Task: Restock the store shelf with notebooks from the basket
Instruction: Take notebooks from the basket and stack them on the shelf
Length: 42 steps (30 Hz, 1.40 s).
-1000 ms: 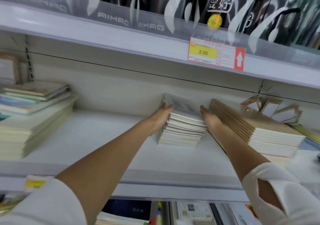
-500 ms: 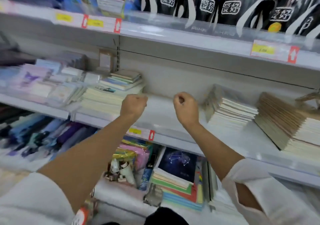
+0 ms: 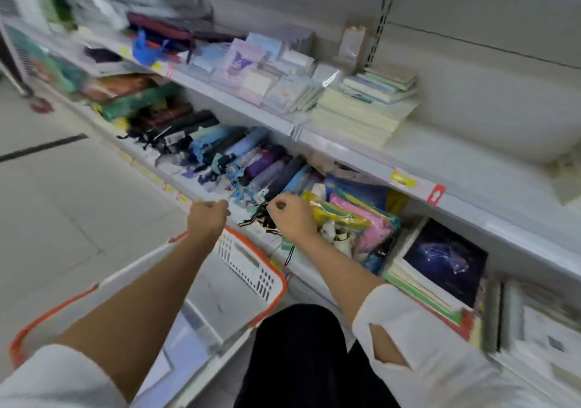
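Hovering between white metal store shelves and an orange-rimmed white plastic basket on the pale tiled floor, the left hand and right hand are 2 empty, tightly curled fists.

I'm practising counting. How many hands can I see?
2. The left hand is by the basket's far rim, the right hand in front of the folded umbrellas. Both are curled, holding nothing.
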### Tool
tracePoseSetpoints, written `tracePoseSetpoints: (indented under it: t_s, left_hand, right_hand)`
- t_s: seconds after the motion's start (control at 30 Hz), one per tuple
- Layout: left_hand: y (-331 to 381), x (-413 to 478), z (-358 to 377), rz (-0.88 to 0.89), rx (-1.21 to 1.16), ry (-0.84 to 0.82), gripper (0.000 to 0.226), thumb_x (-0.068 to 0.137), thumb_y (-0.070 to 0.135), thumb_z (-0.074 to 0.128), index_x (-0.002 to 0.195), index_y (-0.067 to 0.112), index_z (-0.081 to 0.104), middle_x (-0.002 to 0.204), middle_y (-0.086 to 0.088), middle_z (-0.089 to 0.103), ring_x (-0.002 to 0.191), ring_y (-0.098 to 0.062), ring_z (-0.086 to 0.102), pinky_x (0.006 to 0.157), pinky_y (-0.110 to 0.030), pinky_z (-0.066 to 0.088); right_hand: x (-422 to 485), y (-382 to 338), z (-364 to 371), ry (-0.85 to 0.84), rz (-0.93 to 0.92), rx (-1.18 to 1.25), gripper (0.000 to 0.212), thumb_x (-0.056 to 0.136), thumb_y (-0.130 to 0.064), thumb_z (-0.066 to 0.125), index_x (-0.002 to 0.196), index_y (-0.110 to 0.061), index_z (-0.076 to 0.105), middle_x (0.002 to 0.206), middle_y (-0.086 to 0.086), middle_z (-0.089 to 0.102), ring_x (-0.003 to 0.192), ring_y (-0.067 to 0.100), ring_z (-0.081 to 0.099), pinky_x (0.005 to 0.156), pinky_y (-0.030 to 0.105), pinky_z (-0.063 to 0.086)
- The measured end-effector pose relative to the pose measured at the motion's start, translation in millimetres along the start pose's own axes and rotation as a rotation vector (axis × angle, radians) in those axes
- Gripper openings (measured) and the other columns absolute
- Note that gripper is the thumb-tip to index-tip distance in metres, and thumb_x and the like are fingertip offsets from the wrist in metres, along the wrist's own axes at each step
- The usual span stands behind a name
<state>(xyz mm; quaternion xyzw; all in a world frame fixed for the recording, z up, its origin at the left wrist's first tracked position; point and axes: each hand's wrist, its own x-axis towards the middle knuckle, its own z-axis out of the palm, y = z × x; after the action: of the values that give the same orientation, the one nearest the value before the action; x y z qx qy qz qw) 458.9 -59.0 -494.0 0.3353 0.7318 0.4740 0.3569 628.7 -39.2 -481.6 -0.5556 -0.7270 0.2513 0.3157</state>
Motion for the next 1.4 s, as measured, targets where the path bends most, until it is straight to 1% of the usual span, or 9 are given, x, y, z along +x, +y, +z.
tracePoseSetpoints:
  t_s: [0.1,0.23,0.37,0.5,0.6,0.8,0.97,1.07,1.4]
  left_hand:
    - [-55.5,14.2,-27.3,-0.118,-0.029,0.073,0.029,0.080,0.028,0.056,0.057,0.014,0.066,0.064,-0.013,0.063,0.069,-0.030,0.059,0.081,-0.039,0.051]
    - [-114.2,26.6,-55.4,-0.237,-0.043,0.122,0.031,0.085,0.022,0.055,0.056,0.012,0.064,0.079,-0.023,0.070,0.085,-0.039,0.066,0.078,-0.040,0.052]
    - [-158.1,32.1,-81.2,-0.290,-0.038,0.146,0.032,0.090,0.021,0.053,0.060,0.011,0.061,0.075,-0.015,0.063,0.073,-0.029,0.057,0.071,-0.031,0.042]
    - [-200.7,30.6,-108.3,-0.360,-0.035,0.214,0.028,0.090,0.018,0.051,0.067,0.007,0.061,0.074,-0.014,0.064,0.068,-0.028,0.058,0.070,-0.034,0.045]
    - [-237.0,30.1,-131.7,-0.448,0.090,0.259,0.025,0.084,0.022,0.050,0.073,0.003,0.062,0.082,-0.022,0.066,0.082,-0.039,0.064,0.075,-0.040,0.051]
    - [-306.9,22.1,-167.1,-0.735,0.525,0.071,0.066,0.087,0.038,0.055,0.138,-0.002,0.040,0.139,-0.023,0.045,0.126,-0.040,0.046,0.104,-0.045,0.041]
    - [-305.8,-5.1,-163.1,-0.741,0.463,-0.052,0.094,0.088,0.038,0.065,0.149,-0.006,0.008,0.150,-0.025,0.028,0.133,-0.040,0.038,0.104,-0.041,0.041]
    - [-305.4,-15.1,-157.0,-0.738,0.475,-0.047,0.104,0.087,0.036,0.067,0.151,0.000,-0.007,0.157,-0.021,0.012,0.143,-0.038,0.020,0.114,-0.043,0.029]
    - [-316.0,-23.6,-139.0,-0.797,0.332,0.095,0.104,0.082,0.030,0.074,0.151,0.004,0.001,0.153,-0.021,0.014,0.140,-0.040,0.021,0.115,-0.045,0.026]
  right_hand:
    - [-10.0,-0.9,58.7,-0.134,0.059,0.025,0.030,0.087,-0.023,0.055,0.059,-0.016,0.051,0.057,-0.001,0.052,0.057,0.019,0.049,0.056,0.038,0.040]
    - [-26.8,-1.6,119.1,-0.253,0.110,0.092,0.030,0.087,-0.019,0.058,0.059,-0.016,0.050,0.057,-0.005,0.046,0.056,0.013,0.041,0.057,0.030,0.032]
    - [-43.8,6.7,161.3,-0.345,0.174,0.099,0.020,0.087,-0.021,0.056,0.068,-0.015,0.056,0.063,-0.005,0.055,0.063,0.014,0.049,0.057,0.028,0.039]
    - [-51.1,23.3,187.3,-0.391,0.206,0.073,0.016,0.087,-0.021,0.057,0.080,-0.009,0.066,0.079,0.004,0.069,0.076,0.021,0.064,0.069,0.035,0.052]
    - [-53.6,32.5,206.3,-0.438,0.255,0.076,0.013,0.089,-0.017,0.059,0.088,-0.010,0.070,0.087,0.001,0.070,0.086,0.019,0.065,0.080,0.034,0.053]
    - [-75.1,36.0,241.3,-0.620,0.303,0.063,0.019,0.090,-0.015,0.057,0.106,-0.011,0.067,0.105,0.003,0.067,0.099,0.019,0.062,0.083,0.026,0.048]
    - [-79.7,32.4,255.6,-0.751,0.326,0.052,0.029,0.090,-0.019,0.059,0.118,-0.012,0.061,0.106,-0.001,0.059,0.100,0.020,0.060,0.084,0.033,0.051]
    - [-79.9,34.4,258.5,-0.783,0.344,0.048,0.032,0.090,-0.018,0.060,0.121,-0.012,0.059,0.108,0.000,0.058,0.102,0.021,0.059,0.084,0.032,0.050]
    - [-87.5,33.3,260.2,-0.741,0.368,0.215,0.028,0.087,-0.012,0.062,0.115,-0.016,0.063,0.105,-0.002,0.062,0.102,0.018,0.061,0.088,0.031,0.050]
